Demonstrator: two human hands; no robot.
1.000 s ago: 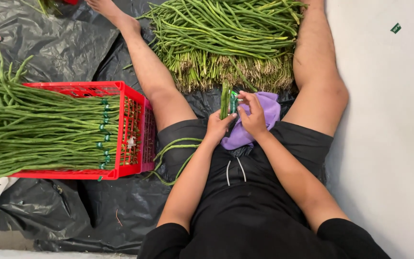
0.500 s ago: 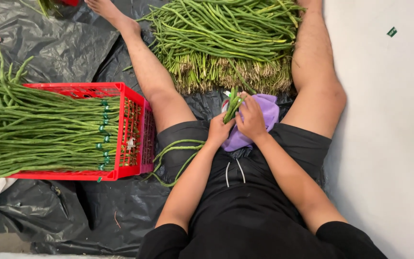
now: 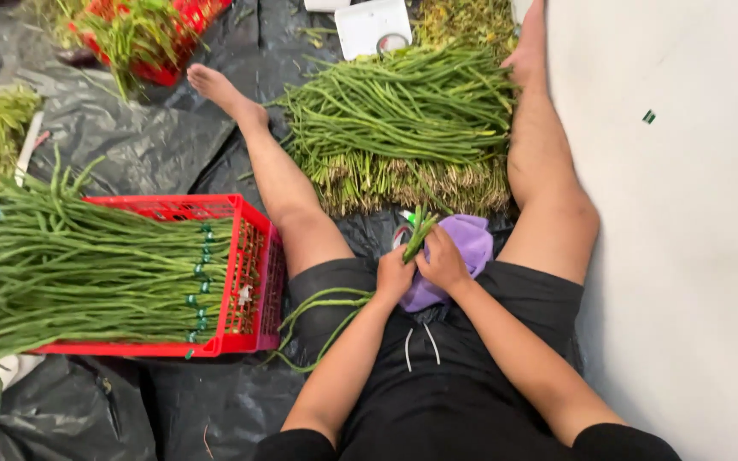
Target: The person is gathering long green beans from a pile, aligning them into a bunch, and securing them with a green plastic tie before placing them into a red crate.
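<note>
Bundle of beans (image 3: 418, 233) now tilted, tips leaning right, no longer upright as a second ago. Right hand (image 3: 442, 261) shifted onto its lower end, closer against left hand (image 3: 393, 275). View lifted: white scale (image 3: 372, 26) and far red basket (image 3: 183, 19) now showing.

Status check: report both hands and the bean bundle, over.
Left hand and right hand together grip a small bundle of long green beans. Purple cloth beneath. Nothing blocking.

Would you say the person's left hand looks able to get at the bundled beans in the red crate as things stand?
Probably yes: the red crate sits beside the left thigh with nothing between, but the left hand is busy holding a small bunch of beans.
</note>
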